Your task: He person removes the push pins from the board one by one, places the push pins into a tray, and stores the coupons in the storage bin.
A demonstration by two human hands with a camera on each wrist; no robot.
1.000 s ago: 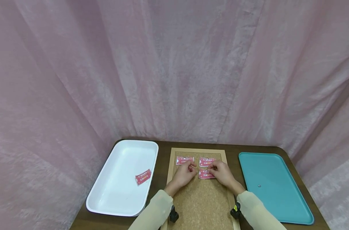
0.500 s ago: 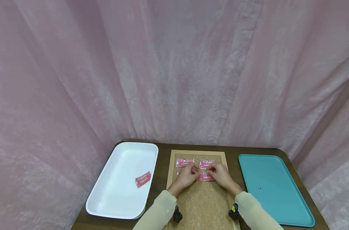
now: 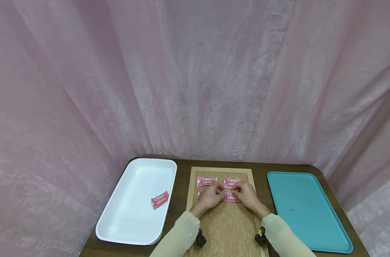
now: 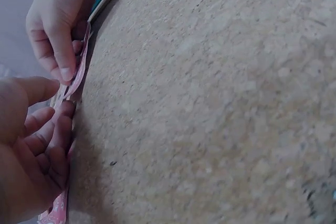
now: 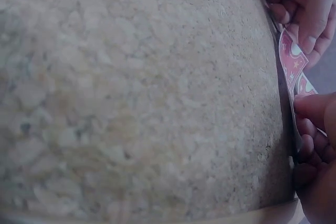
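Note:
A red coupon (image 3: 231,197) lies at the lower right of a two-by-two group on the framed corkboard (image 3: 227,228). My right hand (image 3: 249,197) pinches its right part between thumb and fingers; in the right wrist view the coupon (image 5: 292,56) bows up from the cork. My left hand (image 3: 210,197) is at the coupon's left end, thumb and fingers loosely bent and apart. Behind the left hand, another coupon (image 3: 199,192) is mostly covered. Above them are a left coupon (image 3: 206,181) and a right coupon (image 3: 229,182), each with a small shiny spot at its top edge.
A white tray (image 3: 124,228) on the left holds one loose coupon (image 3: 160,200). To the right stands a teal tray (image 3: 310,200) with a small round silvery piece (image 3: 290,210) in it. A pink curtain (image 3: 195,89) hangs behind the dark table (image 3: 262,167).
My left hand has moved slightly right, up to the lower right coupon's left end, exposing part of the lower left coupon. The right hand stays nearly in place with its coupon.

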